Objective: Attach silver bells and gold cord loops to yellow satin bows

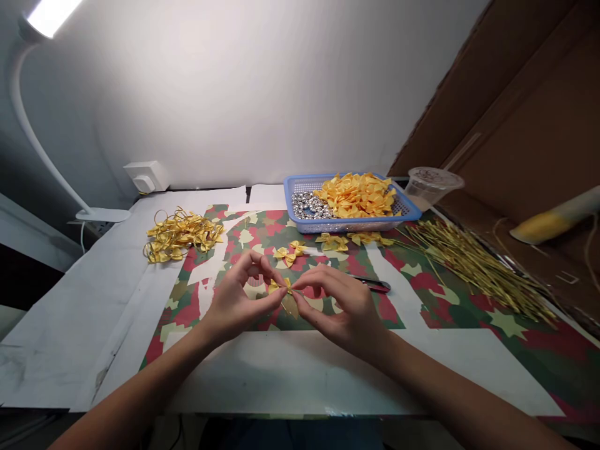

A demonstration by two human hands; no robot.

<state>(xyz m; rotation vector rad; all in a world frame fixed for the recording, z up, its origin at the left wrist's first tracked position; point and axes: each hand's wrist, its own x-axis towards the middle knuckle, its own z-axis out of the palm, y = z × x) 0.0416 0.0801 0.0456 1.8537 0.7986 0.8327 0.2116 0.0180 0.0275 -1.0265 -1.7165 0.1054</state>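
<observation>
Two hands meet over the patterned paper (391, 315). The left hand (239, 297) and right hand (344, 306) pinch one small yellow bow (287, 284) between them — fingertips pressed close together. Behind them is one blue basket (347, 221), with one heap of yellow pieces (359, 195) and one pile of silver beads (309, 206) — too many to count.

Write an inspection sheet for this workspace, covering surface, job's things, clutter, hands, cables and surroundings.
Surface: white sheets, patterned paper.
Job's things: yellow bow, held; loose bows beyond; basket of yellow bows and silver beads; gold bows left; gold stems right.
Clutter: partly hidden metal tool; plastic cup beside basket.
Hands: left hand and right hand both pinching the bow.
Cables: white cable by lamp base.
Surroundings: lit lamp left, pale wall behind, cardboard right.
</observation>
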